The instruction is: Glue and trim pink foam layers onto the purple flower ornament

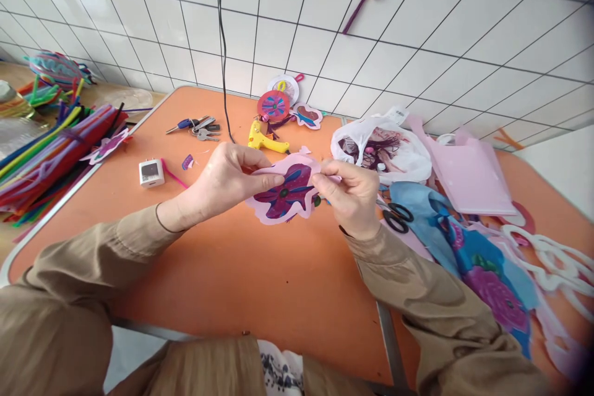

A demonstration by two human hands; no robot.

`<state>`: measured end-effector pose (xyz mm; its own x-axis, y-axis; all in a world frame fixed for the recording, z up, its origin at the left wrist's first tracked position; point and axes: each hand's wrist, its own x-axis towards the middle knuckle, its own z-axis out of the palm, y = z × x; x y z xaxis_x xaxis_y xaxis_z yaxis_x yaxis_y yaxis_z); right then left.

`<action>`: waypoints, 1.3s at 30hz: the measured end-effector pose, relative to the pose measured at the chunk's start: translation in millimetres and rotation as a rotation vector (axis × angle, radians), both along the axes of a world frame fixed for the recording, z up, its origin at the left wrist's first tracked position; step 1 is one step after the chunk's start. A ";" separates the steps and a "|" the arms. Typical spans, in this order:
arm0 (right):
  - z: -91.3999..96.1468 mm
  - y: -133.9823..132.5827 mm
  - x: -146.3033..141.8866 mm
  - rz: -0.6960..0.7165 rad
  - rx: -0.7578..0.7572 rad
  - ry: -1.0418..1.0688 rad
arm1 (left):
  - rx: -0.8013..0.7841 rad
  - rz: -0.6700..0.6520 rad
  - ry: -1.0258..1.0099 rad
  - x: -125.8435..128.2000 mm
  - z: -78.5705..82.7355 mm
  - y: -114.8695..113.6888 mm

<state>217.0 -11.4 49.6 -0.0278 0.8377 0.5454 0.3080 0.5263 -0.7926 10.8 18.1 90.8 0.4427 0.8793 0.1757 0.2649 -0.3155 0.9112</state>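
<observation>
Both my hands hold a pink flower-shaped cutout with a purple and magenta flower printed on it, a little above the orange table. My left hand pinches its left edge, thumb on top of the print. My right hand pinches its right edge with closed fingers. Black-handled scissors lie just right of my right hand.
A yellow glue gun, keys, a white charger, finished round crafts, a white plastic bag, pink sheets and blue flowered paper lie around. Pipe cleaners are piled at the left. A black cable hangs down the tiled wall.
</observation>
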 end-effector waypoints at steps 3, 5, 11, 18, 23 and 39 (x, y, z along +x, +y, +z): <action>-3.4 1.4 1.1 0.007 -0.001 -0.001 | -0.021 -0.007 -0.013 -0.3 -0.1 0.8; -5.5 1.3 1.5 -0.002 -0.012 0.001 | -0.028 -0.021 -0.016 -0.7 -1.7 1.8; -11.0 2.9 3.9 -0.045 0.165 -0.045 | 0.387 0.003 0.028 -2.8 -10.8 4.8; -17.5 8.3 9.1 -0.023 0.436 -0.082 | 0.836 -0.068 0.085 -7.6 -15.8 10.2; -17.1 7.6 8.4 -0.027 0.464 -0.074 | 0.781 -0.043 0.201 -7.8 -13.5 8.3; -4.1 8.4 5.8 0.103 -0.206 0.012 | -0.392 -0.087 -0.156 0.1 -17.3 22.0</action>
<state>222.8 -3.1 45.5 -0.1128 0.9245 0.3641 0.2508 0.3810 -0.8899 10.9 40.2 73.5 0.5129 0.8533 -0.0939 0.1022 0.0479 0.9936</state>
